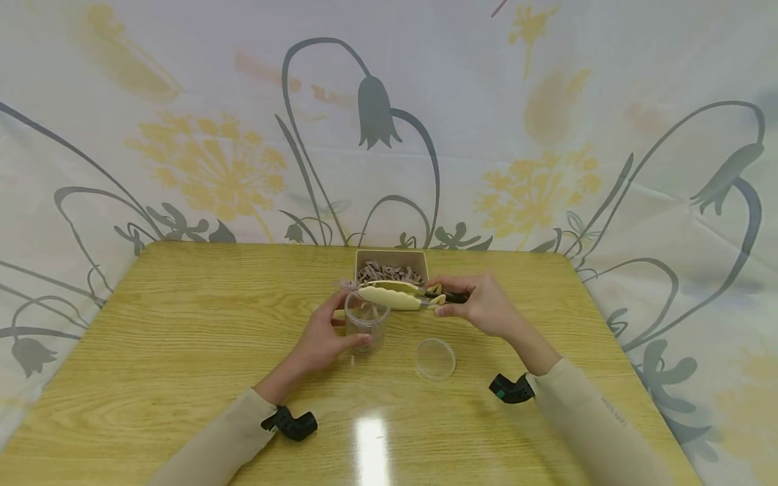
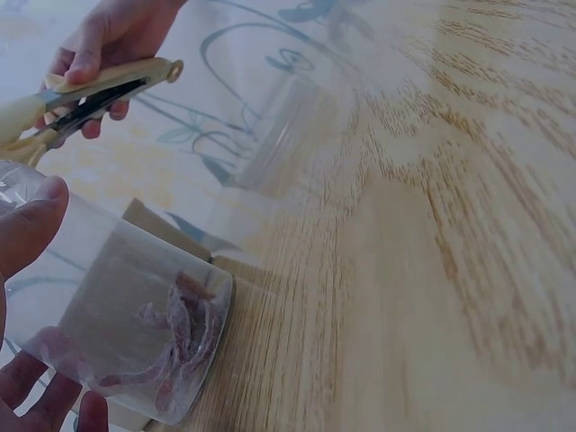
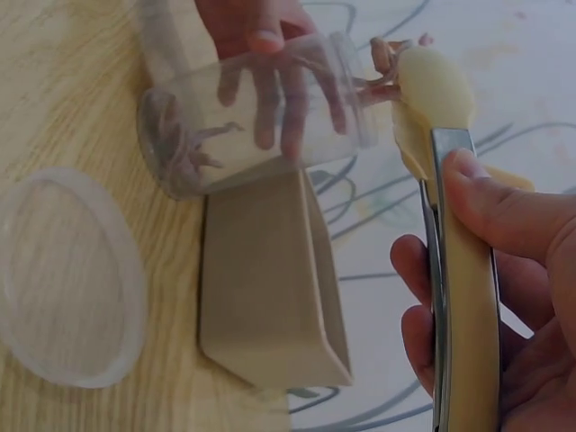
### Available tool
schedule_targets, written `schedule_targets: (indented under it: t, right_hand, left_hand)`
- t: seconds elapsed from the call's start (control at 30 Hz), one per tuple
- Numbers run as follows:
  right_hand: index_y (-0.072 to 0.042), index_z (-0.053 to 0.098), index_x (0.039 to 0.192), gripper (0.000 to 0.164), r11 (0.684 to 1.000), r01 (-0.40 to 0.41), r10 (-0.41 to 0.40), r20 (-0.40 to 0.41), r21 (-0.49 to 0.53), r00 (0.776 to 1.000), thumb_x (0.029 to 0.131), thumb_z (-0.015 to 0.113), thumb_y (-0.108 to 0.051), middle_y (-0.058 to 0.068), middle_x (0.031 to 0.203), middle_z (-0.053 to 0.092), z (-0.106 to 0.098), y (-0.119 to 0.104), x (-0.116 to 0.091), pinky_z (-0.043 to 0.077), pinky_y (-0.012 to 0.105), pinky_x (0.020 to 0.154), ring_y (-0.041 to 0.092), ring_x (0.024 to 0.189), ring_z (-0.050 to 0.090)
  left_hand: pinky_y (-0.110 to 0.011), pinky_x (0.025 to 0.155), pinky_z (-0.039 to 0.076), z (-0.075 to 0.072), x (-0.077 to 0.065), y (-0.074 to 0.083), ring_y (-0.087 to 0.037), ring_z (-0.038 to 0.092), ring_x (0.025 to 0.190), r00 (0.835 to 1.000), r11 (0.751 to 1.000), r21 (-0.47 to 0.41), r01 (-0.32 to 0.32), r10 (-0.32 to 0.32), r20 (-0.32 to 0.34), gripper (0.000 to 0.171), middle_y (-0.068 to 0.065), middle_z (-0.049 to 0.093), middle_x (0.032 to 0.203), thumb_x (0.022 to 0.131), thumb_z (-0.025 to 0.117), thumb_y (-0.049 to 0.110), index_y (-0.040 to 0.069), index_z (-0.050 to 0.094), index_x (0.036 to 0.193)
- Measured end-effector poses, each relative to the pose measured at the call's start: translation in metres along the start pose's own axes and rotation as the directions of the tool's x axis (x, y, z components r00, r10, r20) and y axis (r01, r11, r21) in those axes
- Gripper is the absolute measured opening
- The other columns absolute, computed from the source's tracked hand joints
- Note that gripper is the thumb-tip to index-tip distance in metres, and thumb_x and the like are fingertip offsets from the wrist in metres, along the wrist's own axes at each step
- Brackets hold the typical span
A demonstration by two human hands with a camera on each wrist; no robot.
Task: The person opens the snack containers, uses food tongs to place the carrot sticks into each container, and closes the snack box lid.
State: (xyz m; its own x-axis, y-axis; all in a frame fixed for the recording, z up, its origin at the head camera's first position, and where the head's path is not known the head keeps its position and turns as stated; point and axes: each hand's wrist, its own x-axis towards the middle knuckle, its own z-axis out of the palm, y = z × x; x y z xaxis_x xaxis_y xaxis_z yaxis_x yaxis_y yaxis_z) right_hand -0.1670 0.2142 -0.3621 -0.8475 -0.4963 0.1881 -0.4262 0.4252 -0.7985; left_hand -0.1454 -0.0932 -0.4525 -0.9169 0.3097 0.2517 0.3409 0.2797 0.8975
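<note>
Our L hand (image 1: 316,341) has its fingers curled round the clear jar (image 1: 375,327), in front of the box (image 3: 261,279); our R hand (image 1: 483,309) is clamped on the tongs (image 1: 389,298), w/ strips (image 3: 382,63) at the jar mouth. We'd prob. do best to centre these b4 release, jar steady. L wrist cam shows more strips (image 2: 189,328) at jar bottom; only head view shows the box's pile (image 1: 389,273).

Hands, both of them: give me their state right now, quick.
Left hand: holding the clear jar, fingers curled round its side.
Right hand: holding the tongs, with brownish strips at their tips by the jar's mouth.
</note>
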Motion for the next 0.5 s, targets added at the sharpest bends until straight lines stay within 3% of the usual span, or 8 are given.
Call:
schedule_targets:
  t: [0.43, 0.5]
  right_hand:
    - [-0.009, 0.073, 0.122, 0.04, 0.997, -0.076, 0.076, 0.008, -0.004, 0.997, 0.083, 0.082, -0.014, 0.004, 0.117, 0.071, 0.0044, 0.008, -0.0062, 0.052, 0.029, 0.074, 0.013, 0.087, 0.067]
    - [-0.009, 0.072, 0.122, 0.04, 0.997, -0.078, 0.078, 0.007, -0.009, 0.997, 0.083, 0.082, -0.015, 0.005, 0.118, 0.071, 0.0028, 0.0093, -0.0067, 0.054, 0.029, 0.078, 0.014, 0.093, 0.069]
  left_hand:
    - [-0.053, 0.089, 0.052, -0.0002, 0.001, 0.0003, -0.037, 0.053, 0.123, 1.0, 1.0, -0.021, -0.009, 0.009, 0.008, 0.075, -0.02, 0.056, 0.131, 0.077, 0.088, 0.016, 0.018, 0.05, 0.142]
    - [-0.052, 0.089, 0.053, -0.0001, 0.0015, 0.0001, -0.038, 0.053, 0.122, 1.0, 1.0, -0.024, -0.017, 0.017, 0.01, 0.077, -0.02, 0.056, 0.132, 0.077, 0.088, 0.015, 0.02, 0.049, 0.143]
